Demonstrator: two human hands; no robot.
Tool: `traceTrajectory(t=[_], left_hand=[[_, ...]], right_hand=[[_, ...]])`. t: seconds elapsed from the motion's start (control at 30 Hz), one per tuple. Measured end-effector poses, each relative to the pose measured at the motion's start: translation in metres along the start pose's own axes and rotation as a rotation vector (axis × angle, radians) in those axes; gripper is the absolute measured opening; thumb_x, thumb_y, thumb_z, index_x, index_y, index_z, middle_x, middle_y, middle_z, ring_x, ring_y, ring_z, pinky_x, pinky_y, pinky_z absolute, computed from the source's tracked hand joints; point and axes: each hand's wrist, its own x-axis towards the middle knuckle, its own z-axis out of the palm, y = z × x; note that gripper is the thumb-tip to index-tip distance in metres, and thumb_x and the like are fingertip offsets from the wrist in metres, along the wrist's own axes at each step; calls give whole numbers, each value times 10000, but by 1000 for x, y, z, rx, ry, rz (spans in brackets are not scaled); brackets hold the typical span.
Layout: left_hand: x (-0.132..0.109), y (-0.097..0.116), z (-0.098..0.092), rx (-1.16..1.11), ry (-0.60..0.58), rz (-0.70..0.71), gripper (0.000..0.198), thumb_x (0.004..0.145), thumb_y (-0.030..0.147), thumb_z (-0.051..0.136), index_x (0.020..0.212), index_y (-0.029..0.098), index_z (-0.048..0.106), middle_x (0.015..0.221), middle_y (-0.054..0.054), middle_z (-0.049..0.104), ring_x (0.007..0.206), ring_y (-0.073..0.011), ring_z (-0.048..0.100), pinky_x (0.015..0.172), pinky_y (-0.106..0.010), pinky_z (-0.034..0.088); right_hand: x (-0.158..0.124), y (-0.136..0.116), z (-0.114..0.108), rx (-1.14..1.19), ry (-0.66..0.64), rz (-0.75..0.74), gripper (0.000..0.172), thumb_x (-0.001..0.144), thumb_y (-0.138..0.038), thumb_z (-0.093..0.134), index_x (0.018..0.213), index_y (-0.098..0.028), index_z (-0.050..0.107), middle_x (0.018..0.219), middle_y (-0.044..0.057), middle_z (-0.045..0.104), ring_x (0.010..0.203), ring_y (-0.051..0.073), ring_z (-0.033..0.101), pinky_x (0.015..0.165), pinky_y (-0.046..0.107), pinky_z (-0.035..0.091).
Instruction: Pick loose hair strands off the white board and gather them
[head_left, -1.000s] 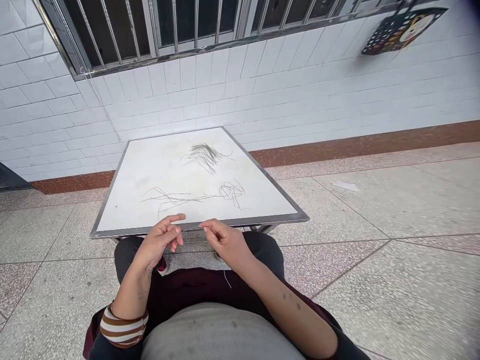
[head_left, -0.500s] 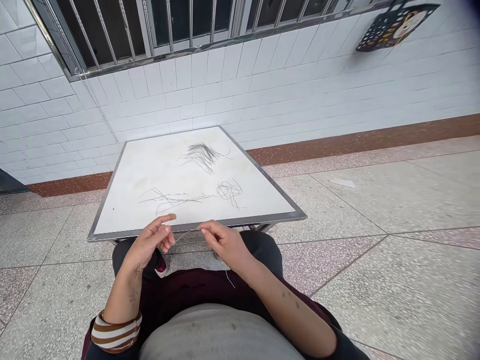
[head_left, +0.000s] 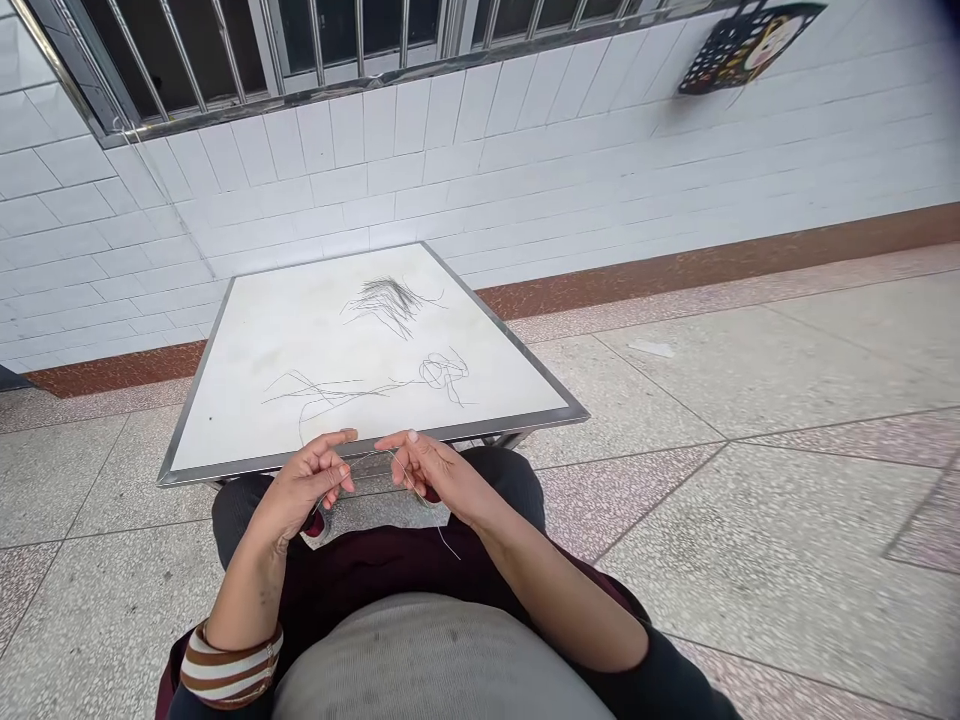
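Note:
My left hand point(head_left: 304, 485) and my right hand point(head_left: 431, 470) hover close together over my lap, just before the near edge of a small white table point(head_left: 247, 350). A thin pale thread point(head_left: 409, 480) runs between the two hands, and its loose end hangs below my right hand. The left thumb and fingers are pinched on the thread with the forefinger stretched out. My right hand's fingers curl round the thread, forefinger pointing left. A tuft of dark strands point(head_left: 386, 297) lies at the table's far side. A looped strand point(head_left: 442, 372) and straighter strands point(head_left: 322, 392) lie nearer me.
The table has a metal rim point(head_left: 360, 445) and stands against a white tiled wall point(head_left: 525, 150). A barred window point(head_left: 247, 50) sits above. A dark perforated object point(head_left: 742, 45) hangs on the wall at the upper right. Speckled floor tiles point(head_left: 750, 450) stretch to the right.
My hands have drawn closer together, and the right forefinger now points toward the left hand. The camera has swung slightly, shifting the table left in view.

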Motion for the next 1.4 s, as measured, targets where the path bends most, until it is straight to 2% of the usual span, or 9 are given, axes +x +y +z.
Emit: traceTrajectory(t=[0.13, 0.33, 0.43, 0.53, 0.7, 0.87, 1.03, 1.23, 1.4], left_hand=[[1, 0, 2, 3, -9, -2, 543, 823, 353, 664, 1316, 178, 519, 693, 4, 609, 492, -55, 428, 465, -180, 351], [0, 2, 6, 33, -38, 3, 500, 868, 357, 591, 1325, 177, 502, 701, -1, 615, 493, -62, 435, 478, -187, 369], [2, 4, 6, 158, -83, -3, 499, 905, 356, 515, 1373, 196, 450, 830, -45, 675, 584, -99, 530, 585, -240, 457], [4, 12, 9, 416, -90, 16, 480, 923, 296, 453, 1398, 238, 422, 983, -62, 702, 756, -148, 627, 761, -315, 486], [5, 28, 23, 917, -12, 106, 503, 930, 209, 363, 1427, 288, 386, 1077, -42, 707, 948, -222, 652, 867, -387, 453], [2, 33, 31, 1128, 21, 98, 532, 934, 173, 346, 1457, 270, 343, 1173, -55, 688, 1053, -240, 640, 881, -384, 468], [10, 27, 40, 1201, 93, 125, 525, 932, 161, 375, 1450, 247, 360, 1092, -66, 717, 1015, -223, 661, 867, -349, 485], [22, 17, 57, 1185, 191, 129, 496, 927, 169, 391, 1416, 245, 422, 955, -62, 736, 877, -214, 681, 791, -316, 489], [25, 7, 63, 1088, 272, 177, 481, 913, 221, 408, 1388, 244, 479, 856, -71, 732, 764, -244, 664, 691, -326, 465]], right_hand=[[3, 4, 4, -209, 14, -22, 311, 919, -439, 512, 1055, -193, 646, 667, -17, 595, 544, 92, 493, 510, 204, 403], [4, 9, 9, -709, 90, -325, 238, 958, -284, 446, 1030, -213, 662, 760, 7, 675, 686, 133, 627, 646, 246, 478], [3, 11, 10, -884, 98, -444, 246, 966, -221, 419, 1074, -219, 639, 880, 27, 709, 781, 153, 656, 706, 268, 495], [3, 14, 10, -1002, 80, -500, 244, 969, -182, 404, 1078, -212, 620, 927, 37, 714, 815, 165, 661, 723, 283, 505], [3, 16, 7, -1105, 109, -526, 212, 968, -157, 415, 1059, -201, 602, 905, 45, 707, 818, 171, 663, 714, 279, 514], [2, 16, 4, -1143, 119, -536, 215, 964, -143, 397, 1053, -195, 586, 880, 51, 697, 793, 171, 651, 679, 274, 507], [3, 13, 9, -1218, 128, -509, 225, 910, -68, 421, 1023, -192, 571, 810, 32, 659, 766, 161, 625, 652, 249, 468], [2, 18, 12, -1271, 268, -429, 140, 887, -84, 450, 889, -183, 550, 704, 7, 595, 634, 136, 568, 558, 224, 381], [1, 23, 13, -1276, 374, -432, 124, 889, -125, 458, 828, -192, 543, 629, -9, 579, 562, 133, 545, 514, 237, 316]])
